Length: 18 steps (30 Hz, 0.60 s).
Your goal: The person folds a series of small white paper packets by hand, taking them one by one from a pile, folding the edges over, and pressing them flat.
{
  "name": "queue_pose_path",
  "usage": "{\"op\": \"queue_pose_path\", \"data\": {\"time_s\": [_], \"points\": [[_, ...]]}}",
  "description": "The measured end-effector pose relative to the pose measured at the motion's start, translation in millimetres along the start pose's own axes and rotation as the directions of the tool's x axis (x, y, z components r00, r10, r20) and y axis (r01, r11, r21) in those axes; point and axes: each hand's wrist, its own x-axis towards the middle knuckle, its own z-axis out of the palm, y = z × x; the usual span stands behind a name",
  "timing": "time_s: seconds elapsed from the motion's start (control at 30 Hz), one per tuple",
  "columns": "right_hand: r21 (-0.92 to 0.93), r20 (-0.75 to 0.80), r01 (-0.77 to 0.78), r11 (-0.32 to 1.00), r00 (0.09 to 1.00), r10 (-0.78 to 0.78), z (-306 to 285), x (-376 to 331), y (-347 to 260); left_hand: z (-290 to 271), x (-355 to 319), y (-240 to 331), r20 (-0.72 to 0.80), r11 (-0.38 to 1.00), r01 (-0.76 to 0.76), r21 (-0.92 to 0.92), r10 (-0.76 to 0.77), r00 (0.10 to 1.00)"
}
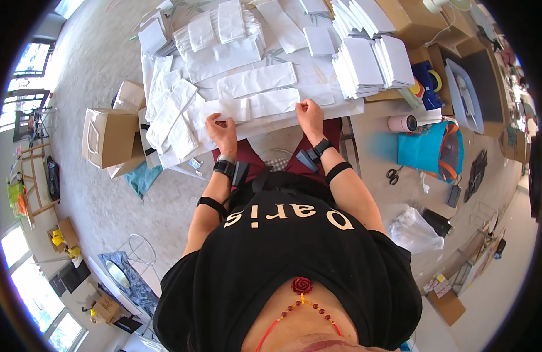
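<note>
A white strip (pixel 265 104) is laid lengthwise along the near edge of the table (pixel 316 71), directly in front of the person, and both hands are placed at it. The step in hand is judged to be the straightening or lining up of this strip: it looks mostly flat, with slight creases. For the next move, an even pull to both ends and a light smoothing would seem to be called for, so that no fold is left before the strip is turned or set aside. The left hand (pixel 223 132) is set at the near edge toward the left end, its fingers bent and the thumb held a little apart; whether any material is caught between them cannot be told. By the right hand (pixel 311 120), thumb and forefinger are brought together at the strip's right part, where its edge seems to be pinched. Both forearms are reached forward from the body, elbows bent outward, and the wrists are held low over the table's edge. Just beyond, another white strip (pixel 256 80) is laid roughly parallel.
</note>
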Motion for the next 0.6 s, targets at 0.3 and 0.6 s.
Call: {"op": "queue_pose_path", "data": {"time_s": [0.3, 0.6], "points": [[-0.019, -0.026, 0.028, 0.999, 0.999, -0.028, 0.2, 2.5, -2.6, 0.5, -1.0, -6.5, -0.060, 1.000, -0.012, 0.025, 0.013, 0.998], [-0.023, -0.013, 0.028, 0.999, 1.000, -0.028, 1.5, 1.6, -4.8, -0.7, 1.2, -7.5, -0.045, 0.999, 0.029, 0.018, -0.028, 0.999]]}}
